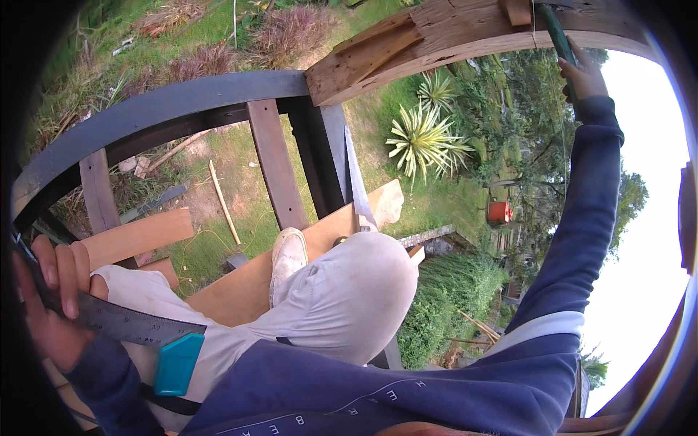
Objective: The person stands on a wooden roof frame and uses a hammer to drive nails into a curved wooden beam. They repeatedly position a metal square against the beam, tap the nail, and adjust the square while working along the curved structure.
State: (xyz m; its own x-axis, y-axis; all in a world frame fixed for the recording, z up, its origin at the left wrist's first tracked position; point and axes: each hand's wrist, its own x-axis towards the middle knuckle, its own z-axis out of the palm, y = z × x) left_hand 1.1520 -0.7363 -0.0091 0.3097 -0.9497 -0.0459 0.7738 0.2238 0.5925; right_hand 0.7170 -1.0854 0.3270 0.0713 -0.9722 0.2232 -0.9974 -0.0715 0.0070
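At the lower left, my left hand (pixel 62 298) is closed around the dark, marked metal blade of a try square (pixel 138 320), which has a teal stock (pixel 178 365) at its other end. The square is over my pale trousers. My right arm stretches to the upper right, where my right hand (pixel 584 73) grips a dark green rod-like tool (pixel 556 35). Its far end meets a wooden block (pixel 516 11) on the rough timber beam (pixel 436 47); I cannot tell its exact kind. A handsaw (pixel 357 178) stands beyond my knee, its lower end hidden.
A dark painted beam (pixel 174 96) joins the rough timber, with brown crosspieces (pixel 278 163) below. My shoe (pixel 289 265) rests on a long plank (pixel 240 291). Another board (pixel 142 236) lies at left. Grass, spiky plants (pixel 422 138) and a red container (pixel 499 212) are beyond.
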